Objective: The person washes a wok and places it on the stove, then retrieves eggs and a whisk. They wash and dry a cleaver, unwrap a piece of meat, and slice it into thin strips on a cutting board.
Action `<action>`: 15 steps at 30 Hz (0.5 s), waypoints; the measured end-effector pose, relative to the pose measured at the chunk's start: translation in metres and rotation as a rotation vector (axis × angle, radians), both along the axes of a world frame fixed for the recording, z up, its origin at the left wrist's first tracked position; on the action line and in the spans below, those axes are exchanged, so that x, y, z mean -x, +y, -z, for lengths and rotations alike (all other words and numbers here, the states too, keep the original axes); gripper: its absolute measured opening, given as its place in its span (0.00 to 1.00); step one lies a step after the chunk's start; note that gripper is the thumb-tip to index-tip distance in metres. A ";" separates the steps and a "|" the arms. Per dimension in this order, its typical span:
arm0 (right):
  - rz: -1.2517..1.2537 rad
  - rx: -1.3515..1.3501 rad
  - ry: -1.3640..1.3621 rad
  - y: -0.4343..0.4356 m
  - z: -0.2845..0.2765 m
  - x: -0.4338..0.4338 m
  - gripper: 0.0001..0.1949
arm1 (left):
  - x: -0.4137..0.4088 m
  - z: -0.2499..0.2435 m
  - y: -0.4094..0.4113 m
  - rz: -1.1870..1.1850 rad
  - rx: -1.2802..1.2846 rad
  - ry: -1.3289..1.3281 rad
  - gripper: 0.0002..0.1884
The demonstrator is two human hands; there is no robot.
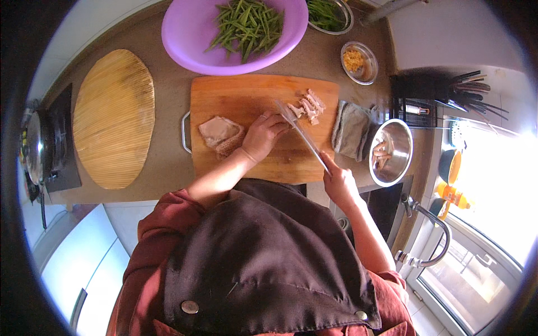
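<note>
My right hand [339, 185] grips the handle of a kitchen knife [309, 143], whose blade slants up and left across the wooden cutting board [235, 94]. Beside the blade, my left hand [265, 132] rests on the board with its fingers bent; whatever may lie under the fingertips is hidden. Several cut strips of pale meat [311, 107] lie to the right of the blade, near the board's upper right. A larger piece of pale meat [218, 130] sits at the board's left, partly behind my left wrist.
Beyond the board stands a purple basin [185, 46] of cut green beans [248, 29]. Metal bowls hold greens [325, 14], chopped yellowish bits [353, 60] and meat strips [380, 156]. A folded cloth [353, 130] lies right of the board, a round slatted mat [115, 122] left. A faucet [441, 235] curves at right.
</note>
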State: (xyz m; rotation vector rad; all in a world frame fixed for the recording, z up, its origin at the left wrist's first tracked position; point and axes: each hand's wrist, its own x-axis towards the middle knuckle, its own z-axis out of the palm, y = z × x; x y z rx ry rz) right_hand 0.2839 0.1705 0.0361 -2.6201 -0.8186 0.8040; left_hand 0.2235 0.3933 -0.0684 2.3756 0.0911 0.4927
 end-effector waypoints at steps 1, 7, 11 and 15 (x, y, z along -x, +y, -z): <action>-0.018 0.024 0.013 0.001 -0.008 0.006 0.27 | 0.002 0.003 -0.001 -0.022 -0.005 -0.026 0.10; -0.074 0.158 0.043 0.001 -0.032 0.010 0.28 | 0.004 0.011 -0.001 -0.029 0.041 0.024 0.11; -0.061 0.172 0.080 0.000 -0.032 0.005 0.29 | 0.003 0.001 0.001 -0.020 0.009 -0.013 0.10; -0.051 0.116 0.119 0.000 -0.038 0.007 0.28 | 0.004 0.010 0.000 -0.011 0.032 0.025 0.10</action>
